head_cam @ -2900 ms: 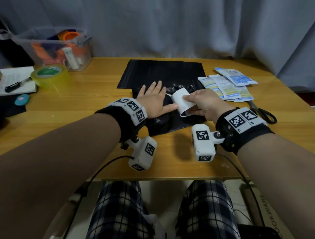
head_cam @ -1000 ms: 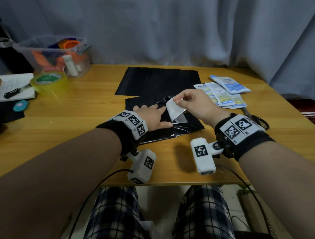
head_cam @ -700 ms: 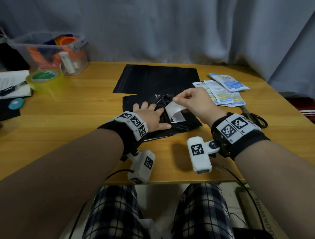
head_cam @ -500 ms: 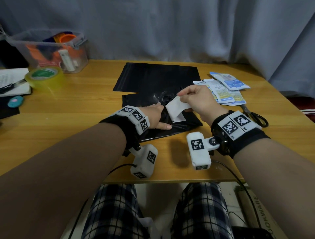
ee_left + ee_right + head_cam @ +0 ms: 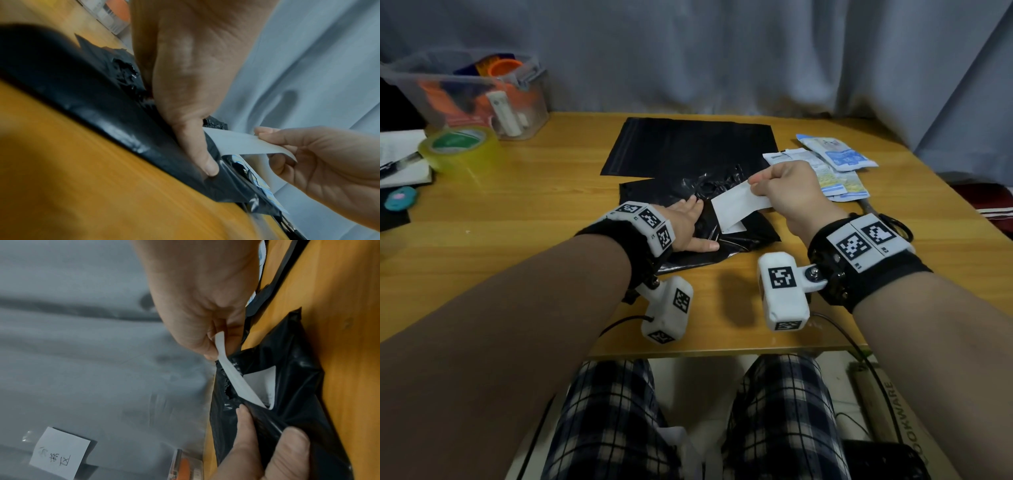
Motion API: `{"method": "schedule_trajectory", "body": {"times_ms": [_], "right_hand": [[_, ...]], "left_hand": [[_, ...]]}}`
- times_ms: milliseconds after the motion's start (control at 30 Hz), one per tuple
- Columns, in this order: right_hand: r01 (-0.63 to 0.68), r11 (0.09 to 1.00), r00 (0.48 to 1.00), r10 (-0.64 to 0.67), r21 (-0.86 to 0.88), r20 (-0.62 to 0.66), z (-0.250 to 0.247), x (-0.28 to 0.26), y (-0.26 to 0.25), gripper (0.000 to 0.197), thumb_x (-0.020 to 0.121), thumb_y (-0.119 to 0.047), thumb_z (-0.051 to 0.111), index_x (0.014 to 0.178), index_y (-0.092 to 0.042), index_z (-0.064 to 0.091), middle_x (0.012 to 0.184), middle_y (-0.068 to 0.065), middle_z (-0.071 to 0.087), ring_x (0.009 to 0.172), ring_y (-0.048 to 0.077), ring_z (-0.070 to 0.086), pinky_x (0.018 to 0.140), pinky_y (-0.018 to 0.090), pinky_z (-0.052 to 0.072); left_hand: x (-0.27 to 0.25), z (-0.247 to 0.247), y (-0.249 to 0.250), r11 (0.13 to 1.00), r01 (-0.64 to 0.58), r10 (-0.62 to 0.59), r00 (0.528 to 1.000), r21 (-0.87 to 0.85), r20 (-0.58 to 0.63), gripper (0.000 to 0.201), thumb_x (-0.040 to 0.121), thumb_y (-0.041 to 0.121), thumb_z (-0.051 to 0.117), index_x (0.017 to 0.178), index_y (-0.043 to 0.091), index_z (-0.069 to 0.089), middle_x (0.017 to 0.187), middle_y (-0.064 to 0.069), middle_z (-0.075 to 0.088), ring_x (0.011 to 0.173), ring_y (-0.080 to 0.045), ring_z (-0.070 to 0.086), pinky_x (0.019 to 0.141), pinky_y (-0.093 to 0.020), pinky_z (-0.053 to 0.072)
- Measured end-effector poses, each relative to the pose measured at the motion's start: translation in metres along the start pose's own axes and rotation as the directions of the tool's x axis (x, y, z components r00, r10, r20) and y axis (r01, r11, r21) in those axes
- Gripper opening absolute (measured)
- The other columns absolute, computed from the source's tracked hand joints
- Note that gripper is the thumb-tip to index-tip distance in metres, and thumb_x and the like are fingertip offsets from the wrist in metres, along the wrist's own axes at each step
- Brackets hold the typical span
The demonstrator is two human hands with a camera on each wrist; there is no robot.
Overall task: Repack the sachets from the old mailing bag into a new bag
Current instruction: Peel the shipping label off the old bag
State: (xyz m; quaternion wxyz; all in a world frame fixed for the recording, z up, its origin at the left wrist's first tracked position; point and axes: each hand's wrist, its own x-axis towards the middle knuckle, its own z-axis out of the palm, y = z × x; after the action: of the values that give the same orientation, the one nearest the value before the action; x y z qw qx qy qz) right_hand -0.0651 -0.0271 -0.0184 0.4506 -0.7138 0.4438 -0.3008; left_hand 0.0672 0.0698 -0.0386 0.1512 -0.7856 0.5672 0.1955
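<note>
The crumpled old black mailing bag (image 5: pixel 674 192) lies mid-table, overlapping the flat new black bag (image 5: pixel 688 144) behind it. My left hand (image 5: pixel 688 226) presses flat on the old bag, fingers straight, thumb (image 5: pixel 205 165) on the plastic. My right hand (image 5: pixel 755 181) pinches the free end of a white label (image 5: pixel 739 205) and holds it raised; its lower end still sticks to the bag (image 5: pixel 287 386). In the right wrist view the label (image 5: pixel 236 381) stretches taut from my fingertips down to the bag. Several sachets (image 5: pixel 835 161) lie in a loose pile to the right.
Scissors (image 5: pixel 893 229) lie by the right table edge behind my right wrist. At the back left stand a clear plastic box (image 5: pixel 469 92) of supplies and a yellow tape roll (image 5: pixel 455 147). A notepad with a pen (image 5: pixel 400 164) sits at the far left.
My right hand has pulled the label up and to the right, peeling more of it off the old bag. My left hand has slid back toward the bag's near edge.
</note>
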Motion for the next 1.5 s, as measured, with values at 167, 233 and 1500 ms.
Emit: {"method": "schedule_trajectory", "body": {"times_ms": [167, 233, 1500], "right_hand": [[0.004, 1.000, 1.000, -0.003, 0.025, -0.029, -0.005, -0.002, 0.001, 0.017, 0.085, 0.000, 0.058, 0.096, -0.007, 0.070, 0.091, 0.004, 0.061, 0.080, 0.009, 0.055, 0.065, 0.015, 0.043], [0.001, 0.999, 0.999, 0.000, 0.032, -0.039, -0.007, -0.001, 0.000, 0.017, 0.085, 0.000, 0.058, 0.095, -0.007, 0.070, 0.092, 0.004, 0.061, 0.085, 0.012, 0.055, 0.072, 0.019, 0.045], [0.086, 0.990, 0.991, -0.096, 0.110, 0.088, 0.005, -0.009, 0.007, 0.024, 0.086, -0.033, 0.067, 0.079, -0.010, 0.065, 0.074, 0.005, 0.065, 0.058, 0.014, 0.063, 0.060, 0.028, 0.058]], "left_hand": [[-0.002, 0.000, 0.001, 1.000, 0.002, -0.002, 1.000, -0.002, -0.010, 0.094, 0.090, 0.059, 0.039, 0.149, 0.007, -0.013, 0.159, -0.007, -0.014, 0.147, -0.021, -0.006, 0.120, -0.040, 0.005], [-0.002, 0.000, 0.001, 1.000, -0.001, 0.001, 1.000, -0.005, -0.014, 0.095, 0.090, 0.059, 0.039, 0.149, 0.006, -0.012, 0.159, -0.008, -0.013, 0.147, -0.021, -0.005, 0.120, -0.041, 0.006], [-0.005, 0.001, 0.002, 0.966, -0.024, 0.006, 0.998, -0.256, -0.069, 0.098, 0.088, 0.060, 0.045, 0.150, 0.008, -0.011, 0.159, -0.008, -0.014, 0.147, -0.024, 0.004, 0.119, -0.036, 0.013]]}}
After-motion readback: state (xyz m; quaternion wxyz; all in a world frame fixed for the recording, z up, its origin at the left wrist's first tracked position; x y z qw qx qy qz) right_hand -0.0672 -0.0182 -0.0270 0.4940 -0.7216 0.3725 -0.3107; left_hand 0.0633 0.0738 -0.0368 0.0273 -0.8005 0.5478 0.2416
